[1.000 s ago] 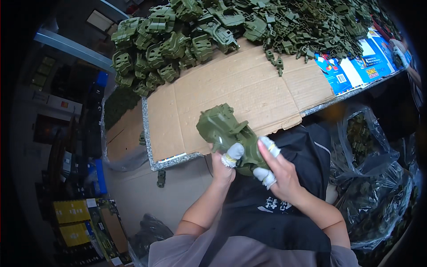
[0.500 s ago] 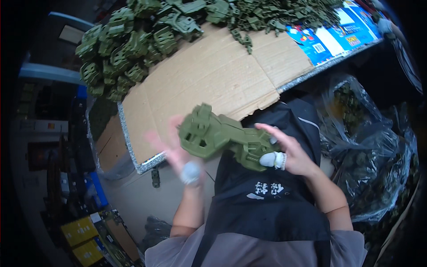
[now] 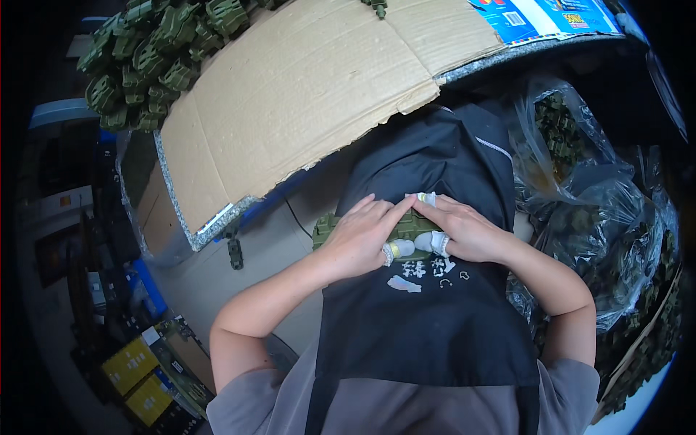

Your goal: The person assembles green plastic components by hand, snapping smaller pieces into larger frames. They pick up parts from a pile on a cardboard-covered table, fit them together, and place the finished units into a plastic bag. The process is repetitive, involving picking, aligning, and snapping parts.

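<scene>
An olive-green moulded plastic part (image 3: pixel 412 227) lies across my lap on a black apron (image 3: pixel 428 330), mostly covered by my hands. From the left, my left hand (image 3: pixel 362 233) grips it, thumb along the near side and fingers over the top. My right hand (image 3: pixel 467 228) grips its right portion in the same way. The two thumbs nearly meet, and the index fingertips touch above the part. White covers wrap both thumbs and a right fingertip. The part's left end sticks out beyond my left hand.
Ahead is a table topped with a cardboard sheet (image 3: pixel 290 94). Similar green parts (image 3: pixel 156 58) are heaped at its far left. A blue printed sheet (image 3: pixel 536 18) lies far right. Clear plastic bags (image 3: pixel 587 225) of green pieces stand right; yellow boxes (image 3: pixel 134 366) sit lower left.
The green part has come down onto my lap. My left hand, blurred and apart from it before, now grips it alongside my right. The view has shifted, showing less of the table's far side.
</scene>
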A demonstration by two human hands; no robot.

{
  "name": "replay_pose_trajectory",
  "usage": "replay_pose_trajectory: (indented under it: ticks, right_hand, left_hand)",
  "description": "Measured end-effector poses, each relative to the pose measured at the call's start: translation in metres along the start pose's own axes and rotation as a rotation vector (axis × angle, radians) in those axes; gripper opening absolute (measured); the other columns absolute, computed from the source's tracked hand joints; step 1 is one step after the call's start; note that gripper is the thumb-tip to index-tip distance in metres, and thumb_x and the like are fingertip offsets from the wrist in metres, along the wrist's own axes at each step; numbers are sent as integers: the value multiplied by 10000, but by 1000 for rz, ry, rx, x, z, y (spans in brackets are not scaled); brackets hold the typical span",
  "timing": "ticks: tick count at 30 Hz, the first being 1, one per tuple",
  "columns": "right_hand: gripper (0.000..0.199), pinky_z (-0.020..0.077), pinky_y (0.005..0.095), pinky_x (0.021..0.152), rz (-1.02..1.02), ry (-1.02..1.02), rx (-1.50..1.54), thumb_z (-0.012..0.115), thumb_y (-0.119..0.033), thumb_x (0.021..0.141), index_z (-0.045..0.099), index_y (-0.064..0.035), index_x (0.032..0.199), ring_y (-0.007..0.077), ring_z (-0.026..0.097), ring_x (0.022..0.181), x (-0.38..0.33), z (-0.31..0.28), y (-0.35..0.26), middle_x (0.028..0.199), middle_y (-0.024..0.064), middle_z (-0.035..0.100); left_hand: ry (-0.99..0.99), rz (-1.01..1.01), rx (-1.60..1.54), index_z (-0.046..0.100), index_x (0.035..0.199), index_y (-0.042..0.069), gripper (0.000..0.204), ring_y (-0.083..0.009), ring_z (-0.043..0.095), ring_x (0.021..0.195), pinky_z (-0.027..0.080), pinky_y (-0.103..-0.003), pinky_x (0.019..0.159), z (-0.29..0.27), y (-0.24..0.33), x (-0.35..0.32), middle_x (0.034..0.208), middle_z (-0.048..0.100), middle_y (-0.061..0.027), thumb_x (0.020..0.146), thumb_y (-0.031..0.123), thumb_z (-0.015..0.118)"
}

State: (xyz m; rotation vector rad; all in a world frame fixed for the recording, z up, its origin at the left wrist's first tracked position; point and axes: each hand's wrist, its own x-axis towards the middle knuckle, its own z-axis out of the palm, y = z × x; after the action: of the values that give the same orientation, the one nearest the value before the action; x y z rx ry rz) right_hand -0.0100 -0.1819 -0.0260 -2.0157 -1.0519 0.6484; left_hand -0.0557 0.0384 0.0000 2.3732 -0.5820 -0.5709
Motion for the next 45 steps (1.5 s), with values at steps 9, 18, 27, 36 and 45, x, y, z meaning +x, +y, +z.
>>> replay_pose_trajectory:
  ticks: [9,18,27,36,45]
  right_hand:
    - [620,460,395,863,29,68,97,614,23,648,469,44,1250,366,570,984,0,17,4,1042,244,565]
    - [721,379,392,1001,168,-15,83,591,32,644,358,107,1322,394,492,1110,-6,20,0,1191,262,504]
    - [717,388,384,985,105,48,-216,583,24,673,330,99,1339,365,454,1167,-7,23,-16,1236,247,476]
    - [710,397,393,965,142,36,-228,596,-17,696,336,78,1349,349,457,1162,0,14,-16,1251,230,474]
    - [522,444,409,881,149,33,146,573,10,695,530,48,1214,381,560,958,9,11,16,992,248,577]
  left_hand:
    - [-46,30,24,354,1387,69,776,-287,559,940,288,-473,1057,7,-13,1,921,558,-125,657,-12,604]
    - [-82,-60,35,378,1368,49,755,-287,552,945,270,-460,1073,-5,-4,4,906,557,-129,650,32,612]
    - [-96,40,60,484,1303,84,677,-271,599,884,280,-473,1071,-7,-12,12,869,602,-99,644,43,627]
    - [-90,-26,30,469,1197,125,518,-265,582,1016,264,-486,1078,-9,-12,13,1035,621,-101,708,46,622]
    - [-144,-64,-28,409,1320,103,636,-319,562,987,324,-471,1023,-11,-20,13,940,592,-142,714,49,594]
